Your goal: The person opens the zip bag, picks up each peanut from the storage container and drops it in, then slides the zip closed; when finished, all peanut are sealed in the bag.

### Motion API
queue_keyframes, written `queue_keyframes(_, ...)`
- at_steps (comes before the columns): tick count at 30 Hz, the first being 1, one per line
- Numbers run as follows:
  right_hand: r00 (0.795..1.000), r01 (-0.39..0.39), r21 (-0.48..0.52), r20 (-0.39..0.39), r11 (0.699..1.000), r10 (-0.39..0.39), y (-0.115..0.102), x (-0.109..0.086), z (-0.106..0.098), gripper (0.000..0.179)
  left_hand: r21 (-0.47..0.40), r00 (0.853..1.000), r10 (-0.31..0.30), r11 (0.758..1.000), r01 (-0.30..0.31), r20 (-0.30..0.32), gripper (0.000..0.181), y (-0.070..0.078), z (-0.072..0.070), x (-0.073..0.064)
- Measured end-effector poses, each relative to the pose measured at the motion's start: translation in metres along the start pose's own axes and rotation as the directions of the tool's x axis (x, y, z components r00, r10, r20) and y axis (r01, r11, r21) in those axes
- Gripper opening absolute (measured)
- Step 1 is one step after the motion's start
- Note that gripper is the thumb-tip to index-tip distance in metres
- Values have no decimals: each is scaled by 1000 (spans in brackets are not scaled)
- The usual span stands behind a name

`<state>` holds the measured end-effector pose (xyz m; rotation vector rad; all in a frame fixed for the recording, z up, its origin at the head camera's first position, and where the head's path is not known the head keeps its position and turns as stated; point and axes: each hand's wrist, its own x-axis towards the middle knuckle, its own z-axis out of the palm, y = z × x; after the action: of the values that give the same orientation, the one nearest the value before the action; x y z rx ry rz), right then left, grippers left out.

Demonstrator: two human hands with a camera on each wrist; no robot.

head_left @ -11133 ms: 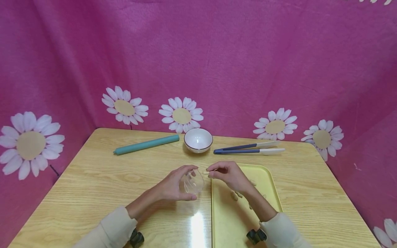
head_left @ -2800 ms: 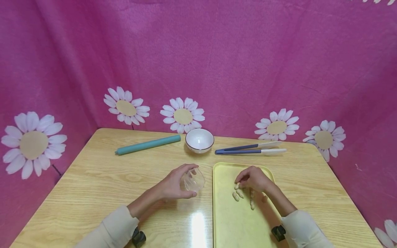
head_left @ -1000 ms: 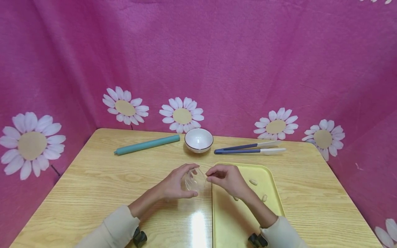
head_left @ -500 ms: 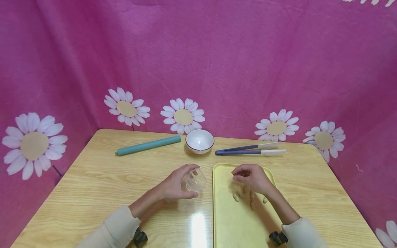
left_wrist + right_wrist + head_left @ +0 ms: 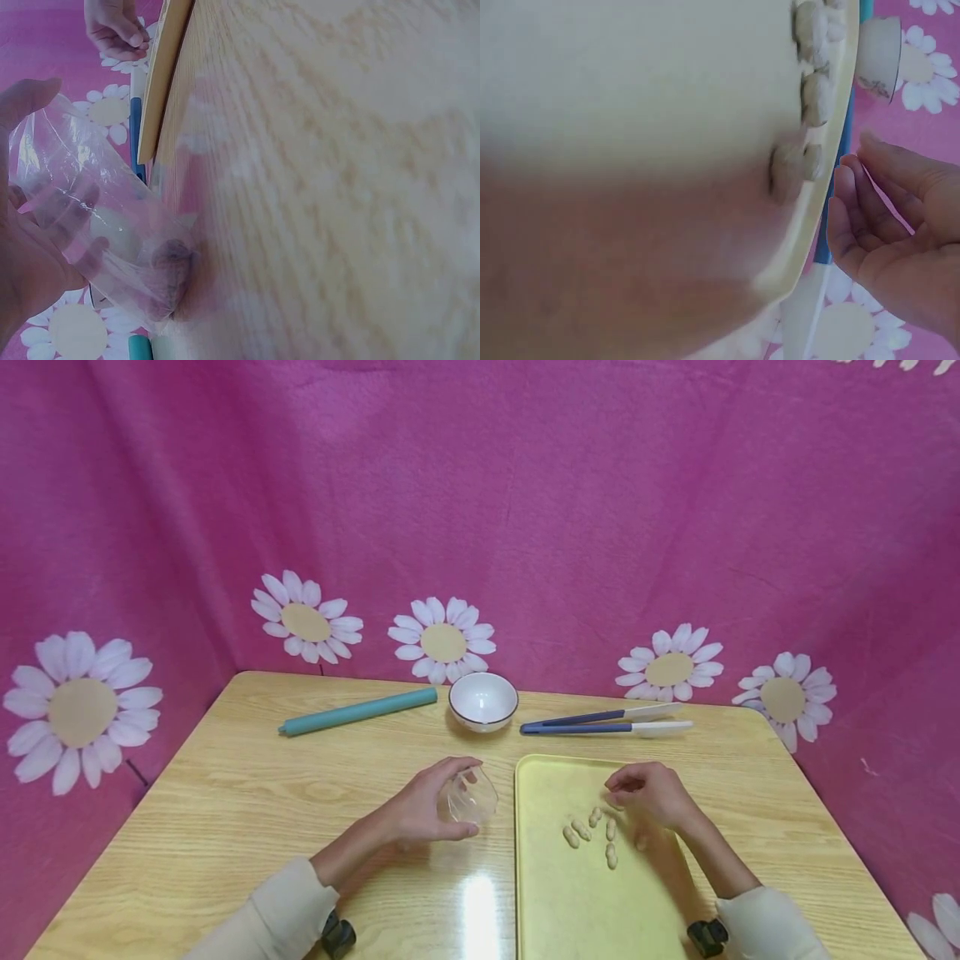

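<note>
My left hand (image 5: pixel 422 806) holds a clear plastic bag (image 5: pixel 474 797) by its mouth, thumb and fingers spread round it. In the left wrist view, a brownish clump of peanuts (image 5: pixel 171 274) shows through the film at the bag's bottom, close over the table. Over the far right part of the yellow tray (image 5: pixel 558 902) hovers my right hand (image 5: pixel 651 793), fingers loosely bent with nothing between them. Several unshelled peanuts (image 5: pixel 611 857) lie on the tray below and left of it; another is partly in its shadow. The right wrist view shows the peanuts (image 5: pixel 810 34) near the tray's rim.
Behind the bag stands a white bowl (image 5: pixel 483 700) with a dark rim. A teal rod (image 5: pixel 358 712) lies to its left, blue-and-white tongs (image 5: pixel 581 727) to its right beyond the tray. A pink flowered cloth (image 5: pixel 480 510) encloses the wooden table (image 5: pixel 247 777).
My right hand pinched a peanut from the tray, went to the bag's mouth, and has come back over the tray, further right, without one. My left hand has kept holding the bag in place.
</note>
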<state>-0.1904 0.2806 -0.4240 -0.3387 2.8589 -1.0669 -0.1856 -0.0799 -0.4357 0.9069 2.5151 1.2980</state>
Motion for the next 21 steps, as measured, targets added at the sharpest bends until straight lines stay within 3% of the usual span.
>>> queue_keyframes(10,999,-3,-74,35,997,6,13,-1,-1,8,12,1000,9,1000,-9,-8,80,1,0,1)
queue_keyframes(21,999,1,-91,32,996,2,7,2,-1,6,-6,1000,-10,1000,10,3,80,2,-1,0)
